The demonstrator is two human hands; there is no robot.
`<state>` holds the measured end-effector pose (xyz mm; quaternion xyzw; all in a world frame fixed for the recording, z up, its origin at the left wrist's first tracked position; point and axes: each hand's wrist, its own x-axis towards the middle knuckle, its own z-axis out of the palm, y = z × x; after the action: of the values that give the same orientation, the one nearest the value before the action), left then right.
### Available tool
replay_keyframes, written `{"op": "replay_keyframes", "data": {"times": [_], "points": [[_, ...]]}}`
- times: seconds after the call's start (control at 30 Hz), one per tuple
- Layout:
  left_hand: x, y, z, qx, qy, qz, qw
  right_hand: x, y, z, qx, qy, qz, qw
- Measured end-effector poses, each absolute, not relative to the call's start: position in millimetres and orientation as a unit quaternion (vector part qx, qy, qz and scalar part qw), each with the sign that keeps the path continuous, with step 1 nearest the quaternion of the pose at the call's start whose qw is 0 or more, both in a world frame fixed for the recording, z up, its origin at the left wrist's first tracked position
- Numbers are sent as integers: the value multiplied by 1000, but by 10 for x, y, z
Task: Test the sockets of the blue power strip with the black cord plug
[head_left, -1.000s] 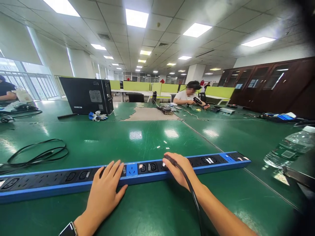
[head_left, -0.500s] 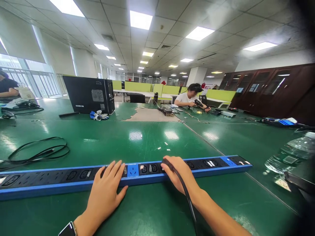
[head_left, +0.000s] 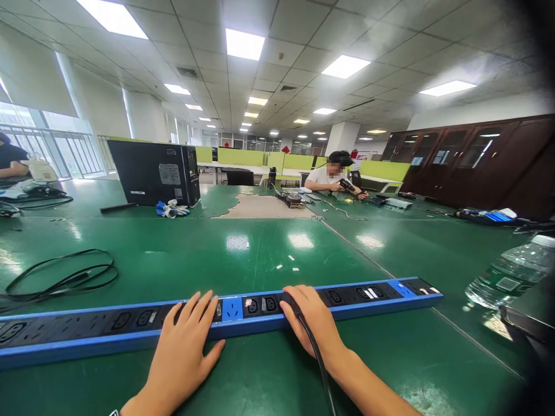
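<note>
A long blue power strip [head_left: 232,310] with black sockets lies across the green table in front of me. My left hand [head_left: 186,341] rests on it, palm down, fingers stretched over the sockets left of the blue one and the thumb out along its near side. In my right hand [head_left: 314,320] is a black plug [head_left: 289,300], gripped at the strip's sockets right of centre. Its cord [head_left: 319,361] runs down past my wrist to the bottom edge. My fingers hide the plug's tip, so I cannot tell how deep it sits.
A coiled black cable [head_left: 65,277] lies at left. A computer case [head_left: 151,173] stands behind, with a glove [head_left: 172,209] beside it. On the right are a water bottle [head_left: 511,274] and a dark-edged object [head_left: 524,323]. Across the table a person [head_left: 332,173] holds a tool.
My right hand, with the plug, has shifted slightly left along the strip, and the cord has swung left. My left hand stays in place on the strip. The view has tilted slightly.
</note>
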<state>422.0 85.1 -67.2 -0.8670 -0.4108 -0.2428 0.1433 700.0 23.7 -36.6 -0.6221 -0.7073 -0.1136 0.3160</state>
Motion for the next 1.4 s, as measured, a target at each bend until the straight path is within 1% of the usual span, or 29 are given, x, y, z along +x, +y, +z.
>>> {"op": "replay_keyframes", "data": {"times": [0.07,0.17,0.23,0.3,0.4,0.47,0.6,0.67,0.77,0.8,0.9,1.0,1.1,1.17,1.27,1.4], "points": [[4326,820,-631,-854,-440,-254,110,6950,217,-383,-637,-692,-119,318],[4744,747,-479,-830,-482,-278,30,6933,189,-470,-642,-677,-138,332],[5130,703,-351,-857,-431,-277,-44,6988,173,-563,-643,-669,-148,342],[5482,678,-251,-895,-349,-260,-102,7088,154,-656,-655,-662,-157,330],[5784,686,-212,-912,-322,-237,-95,7228,122,-751,-690,-648,-169,276],[5835,705,-252,-904,-334,-252,-87,7259,108,-785,-707,-637,-183,246],[5858,727,-319,-892,-329,-286,-117,7212,111,-821,-718,-626,-203,224],[5899,738,-281,-844,-355,-358,-181,7187,113,-820,-723,-622,-204,223],[5827,816,-143,-703,-408,-497,-303,7177,102,-804,-726,-622,-195,219],[5709,869,-91,-678,-417,-516,-316,7179,99,-802,-726,-623,-194,218],[4980,1056,15,-676,-424,-527,-293,7198,106,-828,-723,-622,-200,223],[3998,1135,-24,-653,-478,-543,-226,7224,135,-885,-714,-626,-212,233],[3366,1116,-187,-709,-510,-467,-138,7243,158,-927,-704,-629,-228,236],[3252,1113,-285,-755,-488,-425,-105,7249,161,-935,-701,-630,-241,233],[3335,1138,-316,-804,-445,-387,-73,7251,154,-927,-700,-631,-249,225],[3438,1163,-247,-838,-424,-336,-75,7254,151,-927,-701,-631,-243,227]]}}
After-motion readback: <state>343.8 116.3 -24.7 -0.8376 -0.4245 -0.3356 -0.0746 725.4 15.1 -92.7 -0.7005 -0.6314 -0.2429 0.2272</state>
